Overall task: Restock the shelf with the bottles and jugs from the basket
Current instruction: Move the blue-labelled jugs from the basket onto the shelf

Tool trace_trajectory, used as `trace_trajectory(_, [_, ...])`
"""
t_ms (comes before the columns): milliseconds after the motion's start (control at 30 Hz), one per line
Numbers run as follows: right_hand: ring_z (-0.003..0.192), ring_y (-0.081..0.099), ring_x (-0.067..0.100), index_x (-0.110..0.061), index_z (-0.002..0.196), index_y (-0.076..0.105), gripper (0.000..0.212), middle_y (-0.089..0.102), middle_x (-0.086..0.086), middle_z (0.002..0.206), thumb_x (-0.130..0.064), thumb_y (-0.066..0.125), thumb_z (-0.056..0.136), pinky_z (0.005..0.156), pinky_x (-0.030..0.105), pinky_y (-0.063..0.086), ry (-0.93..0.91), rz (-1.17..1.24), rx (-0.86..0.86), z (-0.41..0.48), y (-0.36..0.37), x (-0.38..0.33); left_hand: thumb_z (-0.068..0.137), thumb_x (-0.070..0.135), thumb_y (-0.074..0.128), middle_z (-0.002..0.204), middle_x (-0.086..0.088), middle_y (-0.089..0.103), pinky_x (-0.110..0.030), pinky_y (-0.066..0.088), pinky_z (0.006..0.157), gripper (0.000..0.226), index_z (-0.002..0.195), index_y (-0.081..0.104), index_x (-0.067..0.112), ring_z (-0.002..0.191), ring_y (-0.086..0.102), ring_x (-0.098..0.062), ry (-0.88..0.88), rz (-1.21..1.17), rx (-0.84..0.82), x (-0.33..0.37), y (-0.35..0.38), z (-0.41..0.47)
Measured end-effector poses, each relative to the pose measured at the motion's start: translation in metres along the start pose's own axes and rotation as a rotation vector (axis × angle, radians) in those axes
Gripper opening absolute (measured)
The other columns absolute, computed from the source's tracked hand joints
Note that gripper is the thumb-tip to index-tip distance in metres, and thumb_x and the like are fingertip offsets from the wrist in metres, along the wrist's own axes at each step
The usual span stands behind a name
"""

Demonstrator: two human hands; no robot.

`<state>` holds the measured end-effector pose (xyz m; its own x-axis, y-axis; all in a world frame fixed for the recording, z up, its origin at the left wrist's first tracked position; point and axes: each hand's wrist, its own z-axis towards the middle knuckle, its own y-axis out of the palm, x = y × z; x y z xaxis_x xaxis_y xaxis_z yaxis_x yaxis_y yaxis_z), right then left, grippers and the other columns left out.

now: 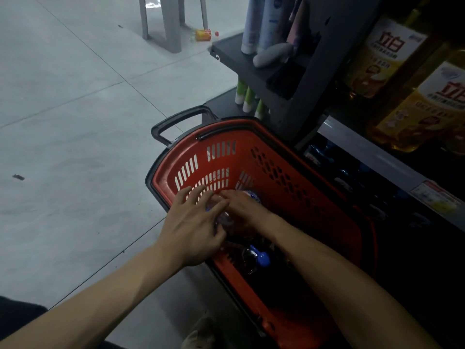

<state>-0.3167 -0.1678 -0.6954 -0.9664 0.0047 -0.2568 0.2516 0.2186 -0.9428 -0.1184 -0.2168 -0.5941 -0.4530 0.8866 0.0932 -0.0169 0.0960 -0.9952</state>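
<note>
Head view, basket (314,187): red, standing on the floor just beside the shelf (372,157), with bottles lying in its dark bottom.
Clear bottle (222,219): lies in the basket's far end, under both hands.
Left hand (193,227): fingers spread and laid over the bottle.
Right hand (242,207): rests flat across it. I cannot tell whether the fingers curl under.
Blue-capped bottle (260,258): lies nearer, between the forearms, untouched.
Yellow jugs (382,59): already on the shelf.
Handling: likely smooth, stiff plastic, and heavy if full, so it may slip.
Hold: wrap one hand round the body, or take it under the cap, and lift clear of the rim.
</note>
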Motion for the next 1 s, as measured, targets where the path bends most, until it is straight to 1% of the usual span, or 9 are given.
trace_trajectory(200, [0.124,0.057,0.023,-0.028,0.147,0.036,0.098,0.055,0.005,0.14,-0.034,0.086,0.064,0.099,0.04,0.052,0.066,0.296,0.151,-0.009,-0.025,-0.005,0.091,0.051,0.047,0.132,-0.007,0.064,-0.046,0.037,0.11,0.056,0.141,0.059,0.029,0.127,0.056,-0.027,0.003,-0.023,0.023,0.0,0.001,-0.003])
trace_trajectory(300, [0.116,0.063,0.012,-0.038,0.141,0.041,0.093,0.06,-0.008,0.135,-0.036,0.089,0.061,0.094,0.038,0.056,0.184,0.489,0.279,-0.021,-0.041,-0.007,0.093,0.051,0.046,0.126,-0.005,0.064,-0.044,0.041,0.101,0.057,0.145,0.053,0.028,0.112,0.061,-0.025,-0.015,-0.039,0.042,0.001,0.003,-0.004])
trace_trajectory(400, [0.111,0.063,0.009,-0.041,0.138,0.045,0.1,0.064,-0.01,0.129,-0.028,0.097,0.053,0.09,0.025,0.053,0.463,0.7,0.477,-0.033,-0.053,-0.004,0.094,0.054,0.043,0.132,-0.004,0.063,-0.043,0.041,0.101,0.06,0.149,0.049,0.029,0.116,0.061,-0.024,-0.02,-0.06,0.041,0.003,0.003,-0.004])
trace_trajectory(500, [0.113,0.062,0.014,-0.026,0.137,0.051,0.094,0.062,-0.006,0.126,-0.015,0.097,0.056,0.09,0.028,0.053,0.629,0.944,0.608,-0.049,-0.056,0.004,0.095,0.061,0.033,0.14,-0.005,0.06,-0.043,0.04,0.103,0.067,0.154,0.042,0.029,0.124,0.058,-0.024,-0.008,-0.07,0.021,0.002,0.001,-0.002])
trace_trajectory(633, [0.107,0.067,0.013,-0.02,0.135,0.053,0.089,0.065,-0.004,0.122,-0.01,0.096,0.058,0.084,0.026,0.055,0.623,1.072,0.681,-0.072,-0.065,-0.002,0.085,0.07,0.011,0.149,-0.004,0.051,-0.041,0.037,0.106,0.087,0.162,0.025,0.031,0.131,0.052,-0.023,0.009,-0.044,-0.07,0.005,-0.008,-0.002])
trace_trajectory(733, [0.108,0.068,0.013,-0.024,0.133,0.055,0.088,0.066,-0.005,0.123,-0.009,0.097,0.056,0.083,0.028,0.056,0.568,1.089,0.683,-0.089,-0.088,-0.008,0.081,0.079,0.015,0.149,-0.002,0.051,-0.041,0.041,0.107,0.095,0.162,0.019,0.03,0.131,0.053,-0.023,-0.034,-0.091,-0.114,0.005,-0.014,0.002])
trace_trajectory(800, [0.108,0.068,0.012,-0.025,0.135,0.055,0.09,0.066,-0.007,0.123,-0.009,0.097,0.056,0.079,0.023,0.056,0.539,1.067,0.673,-0.106,-0.109,-0.014,0.087,0.08,0.039,0.145,-0.001,0.055,-0.038,0.049,0.102,0.089,0.16,0.025,0.031,0.126,0.058,-0.02,-0.03,-0.223,-0.152,0.005,-0.022,0.01])
trace_trajectory(933, [0.105,0.066,0.003,-0.032,0.136,0.053,0.091,0.065,-0.012,0.122,-0.014,0.097,0.058,0.074,0.02,0.056,0.475,1.021,0.634,-0.148,-0.16,-0.034,0.087,0.05,0.076,0.121,0.021,0.065,-0.01,0.049,0.081,0.051,0.132,0.054,0.042,0.109,0.061,0.009,-0.02,-0.886,-0.293,0.021,-0.058,0.025])
trace_trajectory(1000, [0.106,0.067,0.004,-0.033,0.135,0.054,0.088,0.067,-0.01,0.122,-0.011,0.094,0.06,0.075,0.019,0.057,0.438,1.043,0.628,-0.169,-0.185,-0.043,0.081,0.041,0.083,0.115,0.016,0.069,-0.021,0.057,0.086,0.054,0.13,0.059,0.038,0.11,0.067,-0.002,-0.042,-1.107,-0.366,0.032,-0.076,0.033])
